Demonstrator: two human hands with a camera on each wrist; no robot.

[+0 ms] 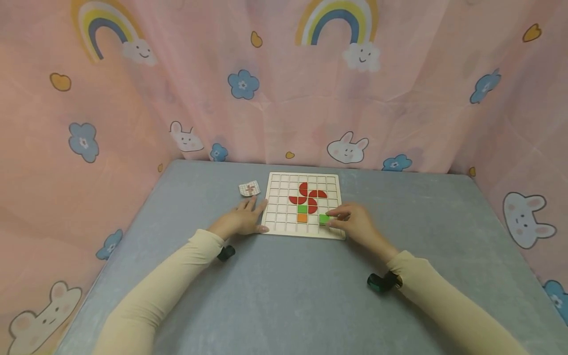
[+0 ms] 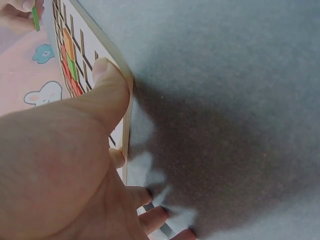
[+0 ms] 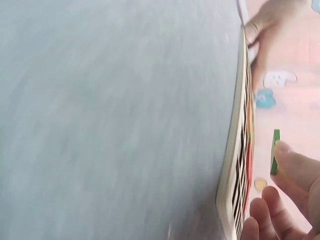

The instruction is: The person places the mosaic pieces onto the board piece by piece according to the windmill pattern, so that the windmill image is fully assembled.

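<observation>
A light wooden grid board (image 1: 284,180) lies on the table. Four-part red pinwheel pieces (image 1: 312,205) sit in its middle cells. Just below them are a green square tile (image 1: 302,209) and, under that, an orange square tile (image 1: 302,218). My right hand (image 1: 359,224) pinches another green square tile (image 1: 324,219) between thumb and fingers, over the board's lower right part; the right wrist view shows this held tile (image 3: 275,152) edge-on, raised above the grid. At the board's lower left corner my left hand (image 1: 239,219) rests, its thumb (image 2: 102,70) on the rim and its fingers spread along the left side.
A small paper card (image 1: 249,188) printed with a red pinwheel on a grid lies left of the board, near my left fingertips. The grey table (image 1: 284,296) ends at a pink patterned curtain (image 1: 284,118) behind and at both sides.
</observation>
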